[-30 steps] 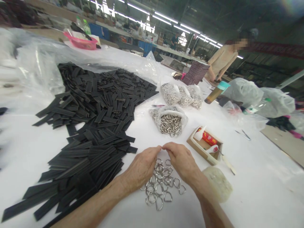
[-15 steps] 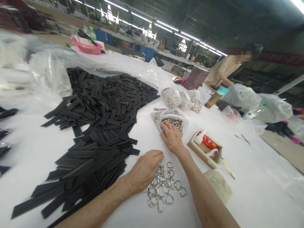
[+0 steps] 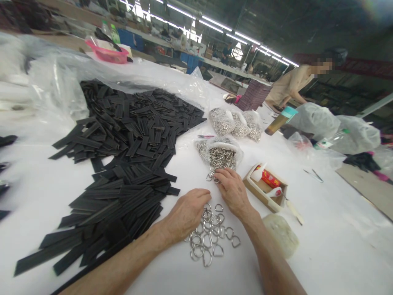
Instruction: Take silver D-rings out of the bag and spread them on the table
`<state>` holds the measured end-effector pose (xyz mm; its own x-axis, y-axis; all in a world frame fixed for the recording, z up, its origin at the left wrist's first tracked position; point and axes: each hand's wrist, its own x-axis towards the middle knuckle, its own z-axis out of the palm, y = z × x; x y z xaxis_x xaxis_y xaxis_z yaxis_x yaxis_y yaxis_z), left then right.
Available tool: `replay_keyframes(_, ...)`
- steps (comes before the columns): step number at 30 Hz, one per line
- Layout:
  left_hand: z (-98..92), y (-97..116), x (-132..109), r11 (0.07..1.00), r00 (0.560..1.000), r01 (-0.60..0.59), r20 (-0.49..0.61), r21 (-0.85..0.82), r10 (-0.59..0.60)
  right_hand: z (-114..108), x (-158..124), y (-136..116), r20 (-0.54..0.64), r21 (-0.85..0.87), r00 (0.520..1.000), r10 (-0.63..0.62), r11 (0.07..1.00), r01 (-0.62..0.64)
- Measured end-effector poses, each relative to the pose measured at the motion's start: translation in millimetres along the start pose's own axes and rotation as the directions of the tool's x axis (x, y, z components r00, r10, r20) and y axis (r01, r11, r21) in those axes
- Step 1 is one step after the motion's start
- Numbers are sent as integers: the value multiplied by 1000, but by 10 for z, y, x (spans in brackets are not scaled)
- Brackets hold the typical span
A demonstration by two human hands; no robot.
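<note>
A small heap of loose metal D-rings [image 3: 211,239] lies on the white table in front of me. My left hand [image 3: 187,213] rests curled on the heap's left edge, fingers bent over the rings. My right hand [image 3: 233,190] is closed on a few D-rings [image 3: 211,176] just below an open plastic bag of D-rings [image 3: 219,155]. A big pile of black strips [image 3: 123,159] spreads to the left of both hands.
Further bags of rings [image 3: 236,123] lie behind. A cardboard tray with glue bottles [image 3: 265,186] and a pale lump [image 3: 281,235] sit right of my right hand. A bottle [image 3: 281,120], clear bags [image 3: 334,127] and another person [image 3: 294,84] are at the back right.
My right hand went from the loose heap up to the open bag and has now drawn back toward me with some rings. My left hand stayed on the heap.
</note>
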<state>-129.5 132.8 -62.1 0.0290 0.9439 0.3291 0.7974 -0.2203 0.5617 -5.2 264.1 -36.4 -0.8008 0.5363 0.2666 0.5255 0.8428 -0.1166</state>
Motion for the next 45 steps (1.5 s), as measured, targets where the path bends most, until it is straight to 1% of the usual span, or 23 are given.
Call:
replay_keyframes(7, 12, -19, -15, 1000, 1000, -13, -6, 5, 13, -73, -143, 39, -74, 76, 989, 128, 990, -122)
replay_keyframes(13, -9, 0, -6, 1000, 1000, -17, -14, -11, 17, -137, -221, 80, 9, 172, 975, 222, 960, -220)
replay_keyframes(17, -21, 10, 1, 1000, 1000, -2, -10, -15, 2, -160, -233, 111, 64, 207, 970, 235, 948, -243)
replay_keyframes(20, -15, 4, -5, 1000, 1000, -11, -6, -10, 11, -170, -237, 117, 108, 220, 971, 213, 947, -232)
replay_keyframes(25, 11, -20, -7, 999, 999, -33, -6, 5, 33, -187, -237, 38, 204, 216, 971, 127, 961, -171)
replay_keyframes(29, 27, -33, -2, 999, 999, -34, -4, 12, 34, -214, -234, -42, 252, 176, 960, 123, 970, -170)
replay_keyframes(32, 30, -29, -4, 999, 999, -38, -14, 8, 38, -261, -255, -93, 291, 177, 950, 116, 969, -173)
replay_keyframes(34, 26, -19, -5, 999, 999, -34, -23, -4, 34, -314, -286, -134, 343, 206, 935, 88, 964, -167)
replay_keyframes(36, 18, -7, -6, 999, 999, -29, -27, -18, 29, -378, -320, -173, 423, 264, 905, 39, 951, -164)
replay_keyframes(38, 8, 2, -5, 999, 999, -36, -26, -32, 35, -443, -339, -193, 488, 336, 873, -15, 926, -172)
replay_keyframes(40, 0, 7, -5, 998, 998, -55, -17, -44, 54, -488, -336, -177, 518, 417, 853, -63, 889, -189)
replay_keyframes(42, -6, 7, -4, 997, 998, -66, -3, -45, 66, -496, -313, -124, 507, 475, 859, -66, 853, -215)
replay_keyframes(43, -8, 7, -3, 997, 998, -66, 5, -40, 66, -481, -297, -88, 474, 472, 880, -27, 852, -228)
replay_keyframes(45, -10, 6, -1, 998, 998, -58, 19, -23, 58, -417, -266, -19, 351, 401, 930, 105, 881, -251)
